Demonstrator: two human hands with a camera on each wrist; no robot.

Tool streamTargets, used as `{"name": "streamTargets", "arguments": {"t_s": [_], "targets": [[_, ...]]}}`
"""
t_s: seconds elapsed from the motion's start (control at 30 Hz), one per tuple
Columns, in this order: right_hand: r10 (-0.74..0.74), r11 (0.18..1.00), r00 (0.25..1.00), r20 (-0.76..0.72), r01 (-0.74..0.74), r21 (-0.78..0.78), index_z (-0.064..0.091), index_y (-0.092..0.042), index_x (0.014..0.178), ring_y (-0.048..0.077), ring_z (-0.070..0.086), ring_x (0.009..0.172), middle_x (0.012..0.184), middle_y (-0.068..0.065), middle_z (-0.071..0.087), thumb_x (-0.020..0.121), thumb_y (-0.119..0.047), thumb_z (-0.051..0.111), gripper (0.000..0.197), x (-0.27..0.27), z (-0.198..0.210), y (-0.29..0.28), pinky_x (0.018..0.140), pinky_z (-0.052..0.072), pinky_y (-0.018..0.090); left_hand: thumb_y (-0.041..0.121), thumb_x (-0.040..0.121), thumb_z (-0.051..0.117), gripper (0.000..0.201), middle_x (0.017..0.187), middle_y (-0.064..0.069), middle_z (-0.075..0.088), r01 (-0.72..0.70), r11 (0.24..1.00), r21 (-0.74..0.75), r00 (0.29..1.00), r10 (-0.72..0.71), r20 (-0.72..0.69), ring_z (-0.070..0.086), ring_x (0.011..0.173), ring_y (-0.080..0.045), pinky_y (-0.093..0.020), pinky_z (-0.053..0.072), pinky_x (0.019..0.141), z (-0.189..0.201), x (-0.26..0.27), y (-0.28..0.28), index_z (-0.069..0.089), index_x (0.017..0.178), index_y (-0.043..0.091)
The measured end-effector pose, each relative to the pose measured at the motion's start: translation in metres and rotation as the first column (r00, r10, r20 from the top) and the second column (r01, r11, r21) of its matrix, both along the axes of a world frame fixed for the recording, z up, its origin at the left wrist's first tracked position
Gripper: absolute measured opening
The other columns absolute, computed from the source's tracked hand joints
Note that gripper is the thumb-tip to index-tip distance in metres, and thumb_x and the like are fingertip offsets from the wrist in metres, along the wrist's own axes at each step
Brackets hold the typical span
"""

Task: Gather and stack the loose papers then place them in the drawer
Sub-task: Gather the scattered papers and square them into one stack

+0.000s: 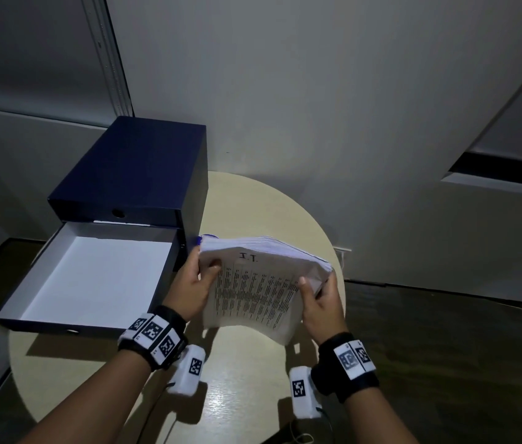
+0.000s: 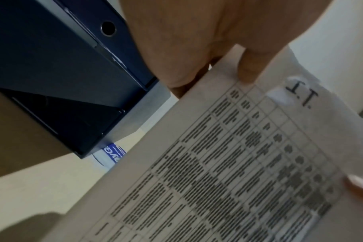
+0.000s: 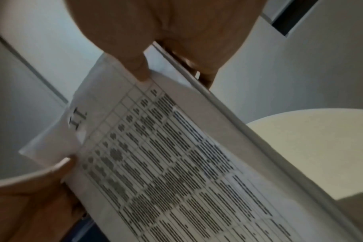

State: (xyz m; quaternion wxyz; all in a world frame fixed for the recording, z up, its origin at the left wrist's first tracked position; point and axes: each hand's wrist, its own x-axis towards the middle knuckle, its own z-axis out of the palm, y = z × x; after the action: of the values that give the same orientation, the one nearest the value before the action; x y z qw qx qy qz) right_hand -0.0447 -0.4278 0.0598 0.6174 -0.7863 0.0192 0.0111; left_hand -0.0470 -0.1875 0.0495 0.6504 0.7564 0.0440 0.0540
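Two hands clamp one stack of papers (image 1: 254, 285) above the round cream table (image 1: 253, 395) — left hand (image 1: 190, 288) and right hand (image 1: 322, 304) pinch opposite side edges. Left of the left hand: navy drawer unit (image 1: 134, 168), drawer (image 1: 89, 277) pulled open. Grey walls behind. Stack's long axis runs away from the wrists, heading "I.T." at the far end.

Papers (image 1: 254, 291): thick printed stack, "I.T." on top sheet, held tilted above table. Drawer (image 1: 93, 277): open, white inside, left of stack.
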Motion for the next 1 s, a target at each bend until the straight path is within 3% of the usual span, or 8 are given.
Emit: {"name": "streamTargets", "arguments": {"t_s": [0.17, 0.27, 0.4, 0.53, 0.7, 0.83, 0.93, 1.0], "targets": [[-0.058, 0.998, 0.996, 0.070, 0.057, 0.024, 0.038, -0.038, 0.128, 0.005, 0.065, 0.101, 0.113, -0.008, 0.065, 0.100, -0.029, 0.047, 0.031, 0.003, 0.007, 0.006, 0.089, 0.057, 0.042, 0.012, 0.096, 0.048, 0.028, 0.107, 0.017, 0.064, -0.098, 0.995, 0.026, 0.992, 0.095, 0.088, 0.062, 0.099, 0.005, -0.031, 0.051, 0.085, 0.012, -0.005, -0.012, 0.042, 0.112, 0.034], [-0.025, 0.999, 0.996, 0.084, 0.021, 0.045, 0.038, -0.046, 0.113, 0.002, 0.065, 0.096, 0.110, -0.006, 0.063, 0.099, -0.019, 0.050, 0.032, -0.003, 0.006, 0.005, 0.085, 0.057, 0.037, 0.022, 0.089, 0.052, 0.032, 0.113, 0.014, 0.058, -0.118, 0.993, -0.003, 0.985, 0.117, 0.127, 0.059, 0.100, 0.005, -0.035, 0.052, 0.088, 0.007, -0.014, -0.011, 0.037, 0.114, 0.036], [0.016, 1.000, 0.999, -0.035, -0.015, 0.005, 0.034, -0.045, 0.120, -0.005, 0.061, 0.097, 0.111, -0.011, 0.061, 0.100, -0.012, 0.047, 0.041, -0.012, -0.007, 0.002, 0.093, 0.052, 0.037, 0.011, 0.096, 0.054, 0.042, 0.118, 0.010, 0.060, -0.053, 0.998, 0.016, 0.999, 0.053, 0.007, 0.059, 0.104, 0.002, -0.041, 0.050, 0.097, -0.006, -0.021, -0.011, 0.037, 0.115, 0.045], [-0.040, 0.998, 0.999, -0.030, 0.039, -0.052, 0.022, -0.026, 0.147, 0.011, 0.060, 0.108, 0.115, -0.004, 0.062, 0.102, -0.022, 0.044, 0.050, -0.006, -0.005, 0.004, 0.099, 0.050, 0.049, 0.016, 0.100, 0.048, 0.029, 0.113, 0.011, 0.063, -0.048, 0.999, 0.015, 0.999, 0.048, 0.014, 0.062, 0.095, 0.008, -0.041, 0.053, 0.093, 0.006, -0.017, -0.019, 0.037, 0.126, 0.023], [-0.082, 0.997, 0.996, 0.043, 0.082, -0.012, 0.020, -0.018, 0.147, 0.002, 0.062, 0.091, 0.101, -0.008, 0.062, 0.101, -0.017, 0.045, 0.052, -0.002, 0.003, 0.003, 0.086, 0.054, 0.038, 0.013, 0.097, 0.051, 0.028, 0.112, 0.013, 0.060, -0.121, 0.992, 0.046, 0.974, 0.109, 0.196, 0.061, 0.101, 0.003, -0.029, 0.052, 0.086, 0.021, -0.015, -0.022, 0.035, 0.117, 0.026], [-0.003, 0.999, 1.000, -0.010, 0.002, -0.038, 0.025, -0.030, 0.136, 0.005, 0.058, 0.101, 0.110, -0.007, 0.060, 0.101, -0.011, 0.046, 0.045, -0.010, -0.011, 0.005, 0.088, 0.051, 0.031, 0.000, 0.094, 0.053, 0.041, 0.108, 0.016, 0.054, -0.082, 0.995, 0.060, 0.996, 0.079, 0.052, 0.058, 0.107, -0.006, -0.026, 0.048, 0.083, 0.004, -0.020, -0.019, 0.033, 0.118, 0.027], [-0.026, 1.000, 0.999, -0.019, 0.026, -0.012, 0.023, -0.042, 0.126, 0.007, 0.059, 0.104, 0.110, -0.011, 0.058, 0.097, -0.009, 0.054, 0.054, -0.010, -0.016, 0.003, 0.081, 0.047, 0.016, 0.004, 0.086, 0.064, 0.053, 0.107, 0.022, 0.056, -0.081, 0.995, 0.055, 0.996, 0.079, 0.039, 0.057, 0.102, 0.006, -0.033, 0.049, 0.092, 0.001, -0.022, -0.015, 0.037, 0.112, 0.042], [-0.084, 0.995, 0.996, 0.023, 0.083, 0.047, 0.026, -0.041, 0.125, 0.000, 0.059, 0.100, 0.110, -0.011, 0.058, 0.093, -0.009, 0.061, 0.057, -0.007, -0.009, 0.002, 0.082, 0.049, 0.020, 0.018, 0.079, 0.069, 0.048, 0.114, 0.019, 0.058, -0.071, 0.997, 0.005, 0.992, 0.070, 0.107, 0.057, 0.111, -0.004, -0.040, 0.047, 0.098, 0.008, -0.022, -0.015, 0.042, 0.113, 0.039]]}}
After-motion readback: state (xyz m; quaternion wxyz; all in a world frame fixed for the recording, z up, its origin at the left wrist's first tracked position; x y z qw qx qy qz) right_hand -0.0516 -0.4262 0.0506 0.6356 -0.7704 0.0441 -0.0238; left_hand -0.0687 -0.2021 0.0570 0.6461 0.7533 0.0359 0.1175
